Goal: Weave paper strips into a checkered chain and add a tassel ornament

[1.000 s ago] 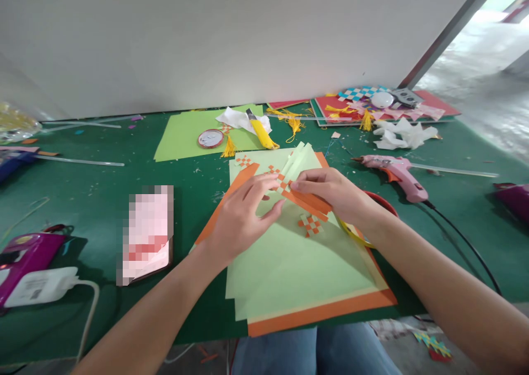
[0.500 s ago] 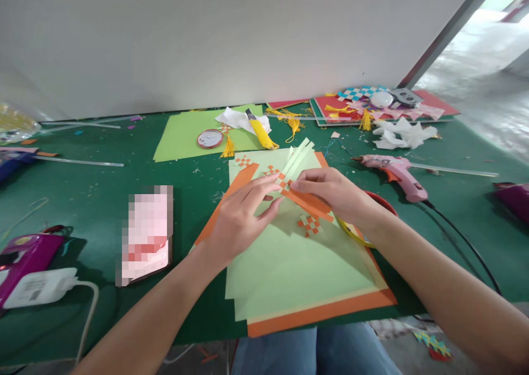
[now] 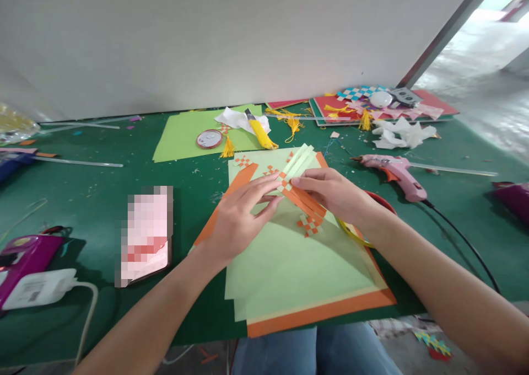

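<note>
Both hands hold a small weave of paper strips (image 3: 285,183), checkered in orange and pale green. My left hand (image 3: 248,209) grips its left edge with fingers and thumb. My right hand (image 3: 330,187) pinches the right side between thumb and fingers. Loose pale green strips (image 3: 301,161) fan upward from the weave, and orange strips (image 3: 308,205) stick out toward the lower right. Beneath lie pale green paper sheets (image 3: 289,270) over orange paper (image 3: 322,313). A finished-looking checkered piece (image 3: 309,225) rests on the sheets below the hands; smaller ones (image 3: 243,161) lie near the top left corner.
A pink glue gun (image 3: 392,173) with a cord lies right, beside crumpled tissue (image 3: 403,133). Behind the sheets are a yellow utility knife (image 3: 261,129) and a round tin (image 3: 209,139). A phone (image 3: 146,237) and a white plug (image 3: 41,288) are left. Tape rolls (image 3: 347,231) sit under my right forearm.
The loose strips have shifted: the green ends sit a little lower and the orange ends have drawn closer together. Both hands keep nearly the same place and hold.
</note>
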The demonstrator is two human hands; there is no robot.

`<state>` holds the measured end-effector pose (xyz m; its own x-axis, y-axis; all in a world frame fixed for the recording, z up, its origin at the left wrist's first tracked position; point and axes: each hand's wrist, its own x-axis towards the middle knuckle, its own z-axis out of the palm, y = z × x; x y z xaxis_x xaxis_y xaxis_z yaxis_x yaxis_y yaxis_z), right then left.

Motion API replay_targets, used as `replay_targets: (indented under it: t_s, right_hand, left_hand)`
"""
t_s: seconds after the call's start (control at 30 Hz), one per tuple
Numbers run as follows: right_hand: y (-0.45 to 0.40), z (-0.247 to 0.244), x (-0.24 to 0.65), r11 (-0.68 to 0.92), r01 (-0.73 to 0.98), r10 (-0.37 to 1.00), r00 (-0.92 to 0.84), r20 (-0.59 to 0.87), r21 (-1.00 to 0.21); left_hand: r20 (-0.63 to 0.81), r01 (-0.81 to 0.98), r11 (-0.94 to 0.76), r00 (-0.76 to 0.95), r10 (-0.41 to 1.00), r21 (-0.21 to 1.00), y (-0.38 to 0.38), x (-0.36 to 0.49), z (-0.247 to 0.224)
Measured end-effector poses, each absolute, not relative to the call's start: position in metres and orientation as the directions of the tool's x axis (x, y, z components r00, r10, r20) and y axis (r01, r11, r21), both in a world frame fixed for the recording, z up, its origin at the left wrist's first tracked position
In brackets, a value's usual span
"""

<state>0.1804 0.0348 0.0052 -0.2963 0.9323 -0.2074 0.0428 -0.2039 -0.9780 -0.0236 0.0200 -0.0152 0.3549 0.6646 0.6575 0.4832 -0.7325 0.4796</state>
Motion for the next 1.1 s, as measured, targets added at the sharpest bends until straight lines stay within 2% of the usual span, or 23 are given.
replay_targets:
  t_s: [0.13, 0.43, 0.53, 0.63, 0.7, 0.8, 1.1]
  right_hand:
    - [0.035, 0.003, 0.182, -0.23, 0.017, 0.928, -0.298, -0.225, -0.973]
    - [0.035, 0.005, 0.18, -0.213, -0.005, 0.937, -0.285, -0.203, -0.977]
    - [0.034, 0.009, 0.178, -0.199, 0.021, 0.948, -0.25, -0.198, -0.98]
    - [0.033, 0.009, 0.177, -0.148, 0.053, 0.963, -0.22, -0.156, -0.988]
    - [0.033, 0.007, 0.177, -0.12, 0.082, 0.968, -0.21, -0.135, -0.989]
    - [0.033, 0.005, 0.178, -0.083, 0.135, 0.973, -0.205, -0.109, -0.987]
    - [0.032, 0.003, 0.178, -0.026, 0.108, 0.968, -0.247, -0.052, -0.994]
  left_hand:
    - [0.618, 0.461, -0.683, 0.31, 0.723, 0.567, 0.019, -0.023, -0.013]
    - [0.644, 0.42, -0.705, 0.304, 0.702, 0.571, 0.019, -0.022, -0.012]
    - [0.534, 0.373, -0.597, 0.266, 0.803, 0.71, 0.018, -0.02, -0.009]
    - [0.303, 0.282, -0.356, 0.216, 0.928, 0.891, 0.018, -0.019, -0.007]
    - [0.177, 0.235, -0.232, 0.232, 0.956, 0.944, 0.019, -0.018, -0.005]
    - [0.093, 0.234, -0.166, 0.293, 0.952, 0.958, 0.021, -0.017, -0.002]
    - [0.052, 0.26, -0.155, 0.363, 0.93, 0.953, 0.02, -0.018, 0.009]
